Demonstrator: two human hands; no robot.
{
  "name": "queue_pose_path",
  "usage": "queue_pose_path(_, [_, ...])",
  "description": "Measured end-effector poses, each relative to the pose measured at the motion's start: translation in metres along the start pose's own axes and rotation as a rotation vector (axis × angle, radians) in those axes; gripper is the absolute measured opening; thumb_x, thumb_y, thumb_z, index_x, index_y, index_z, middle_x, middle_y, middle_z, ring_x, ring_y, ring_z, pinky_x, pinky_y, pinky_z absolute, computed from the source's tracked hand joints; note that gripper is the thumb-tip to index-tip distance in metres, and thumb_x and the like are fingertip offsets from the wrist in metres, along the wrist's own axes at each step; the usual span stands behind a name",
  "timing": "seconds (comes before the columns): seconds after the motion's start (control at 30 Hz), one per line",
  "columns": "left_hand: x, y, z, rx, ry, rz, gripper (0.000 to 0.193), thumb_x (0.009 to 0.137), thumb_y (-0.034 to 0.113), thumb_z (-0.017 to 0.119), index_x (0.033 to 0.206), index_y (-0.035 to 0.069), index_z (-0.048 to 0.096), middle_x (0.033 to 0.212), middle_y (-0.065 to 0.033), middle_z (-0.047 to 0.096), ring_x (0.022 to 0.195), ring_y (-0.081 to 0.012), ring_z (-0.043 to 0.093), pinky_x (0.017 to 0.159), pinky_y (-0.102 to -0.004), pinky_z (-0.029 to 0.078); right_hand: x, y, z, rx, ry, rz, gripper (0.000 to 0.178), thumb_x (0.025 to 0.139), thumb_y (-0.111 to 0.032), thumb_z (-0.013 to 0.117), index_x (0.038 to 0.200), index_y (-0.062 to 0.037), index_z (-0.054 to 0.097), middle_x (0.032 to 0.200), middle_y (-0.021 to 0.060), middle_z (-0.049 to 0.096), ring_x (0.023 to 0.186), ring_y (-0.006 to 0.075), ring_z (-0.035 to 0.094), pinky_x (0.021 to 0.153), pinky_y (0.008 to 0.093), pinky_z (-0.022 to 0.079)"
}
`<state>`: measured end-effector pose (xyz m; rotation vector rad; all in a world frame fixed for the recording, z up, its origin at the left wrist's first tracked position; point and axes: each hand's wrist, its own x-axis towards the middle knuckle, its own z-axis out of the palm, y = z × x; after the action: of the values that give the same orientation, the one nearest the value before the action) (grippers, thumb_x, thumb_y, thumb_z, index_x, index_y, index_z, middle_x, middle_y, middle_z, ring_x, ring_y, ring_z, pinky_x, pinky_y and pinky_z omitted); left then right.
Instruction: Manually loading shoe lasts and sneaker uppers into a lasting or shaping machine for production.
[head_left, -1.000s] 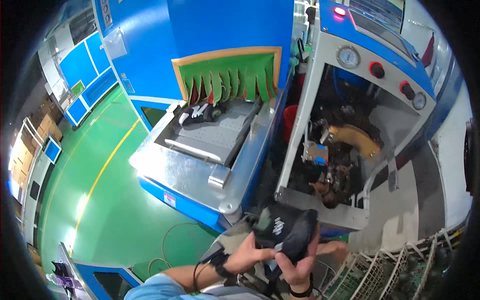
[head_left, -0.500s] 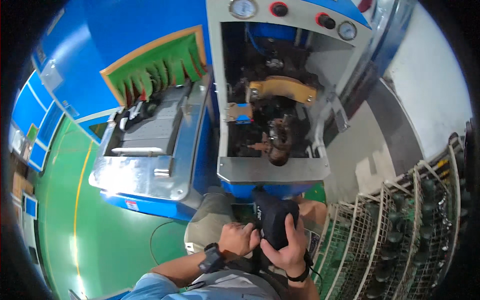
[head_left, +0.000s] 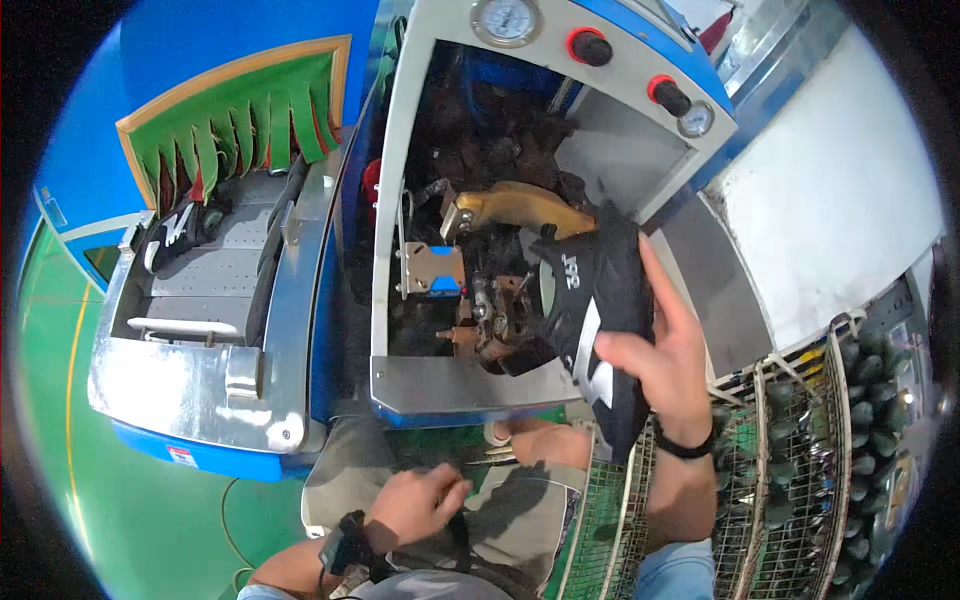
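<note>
A black shoe upper [head_left: 615, 320] with a white stripe and light lettering is in my right hand [head_left: 668, 365]. My thumb presses on the stripe and my fingers lie along the upper's far side. The upper is raised before the right part of the machine's opening, hiding part of its inside. My left hand [head_left: 415, 500] rests low above my lap, its fingers loosely bent and nothing visible in them. Inside the machine are a curved yellow pad [head_left: 525, 208] and a dark, rusty metal fixture [head_left: 490, 325].
Left of the machine [head_left: 470, 395] stands a metal-topped conveyor unit [head_left: 200, 385] with a green strip curtain [head_left: 245, 120] and a black shoe [head_left: 180, 235] on its belt. Wire racks [head_left: 790, 470] holding several dark rounded pieces stand at my right. Gauges and red-ringed knobs [head_left: 590, 47] top the machine.
My right hand has lifted the shoe upper from my lap up to the machine's opening. The left hand has come off it and stays low. The view has shifted closer to the machine.
</note>
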<state>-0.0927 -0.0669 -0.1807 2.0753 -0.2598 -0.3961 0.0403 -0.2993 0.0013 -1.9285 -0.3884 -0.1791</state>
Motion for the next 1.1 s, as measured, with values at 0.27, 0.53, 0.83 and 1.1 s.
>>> queue_pose_path(0.27, [0.003,-0.042,0.031,0.176,0.044,0.218,0.027,0.093,0.032,0.063,0.086,0.007,0.069,0.068,-0.0149,0.067,0.063,-0.0335,0.068,0.057,-0.0441,0.055,0.097,0.001,0.029,-0.764,-0.411,0.03,0.088,0.069,-0.03,0.074,0.15,-0.0073,0.045,0.103,0.0303,0.068,0.089,0.0371,0.068,0.087,0.0369,0.051])
queue_pose_path(0.53, [-0.006,-0.068,0.028,0.144,0.056,0.211,0.027,0.094,0.031,0.062,0.085,0.006,0.068,0.066,-0.0142,0.066,0.063,-0.0341,0.067,0.058,-0.0457,0.055,0.096,0.028,0.053,-0.727,-0.081,-0.022,0.087,0.073,-0.031,0.069,0.15,-0.0006,0.04,0.099,0.0346,0.062,0.097,0.0465,0.063,0.087,0.0436,0.05])
queue_pose_path(0.83, [-0.016,-0.042,0.026,0.204,0.069,0.259,0.023,0.092,0.031,0.065,0.091,0.008,0.068,0.072,-0.0149,0.067,0.069,-0.0346,0.067,0.062,-0.0458,0.055,0.077,0.031,0.058,-0.792,0.103,-0.122,0.088,0.078,-0.034,0.068,0.156,-0.0141,0.032,0.109,0.0345,0.057,0.1,0.0504,0.06,0.087,0.0493,0.05])
queue_pose_path(1.1, [-0.033,-0.026,0.025,0.118,0.136,0.237,0.024,0.092,0.029,0.066,0.088,0.007,0.072,0.078,-0.0165,0.069,0.075,-0.0367,0.067,0.067,-0.0463,0.056,-0.018,-0.002,0.08,-1.033,0.147,-0.423,0.083,0.071,-0.01,0.072,0.149,-0.0152,0.045,0.131,0.0327,0.05,0.113,0.052,0.055,0.091,0.052,0.05])
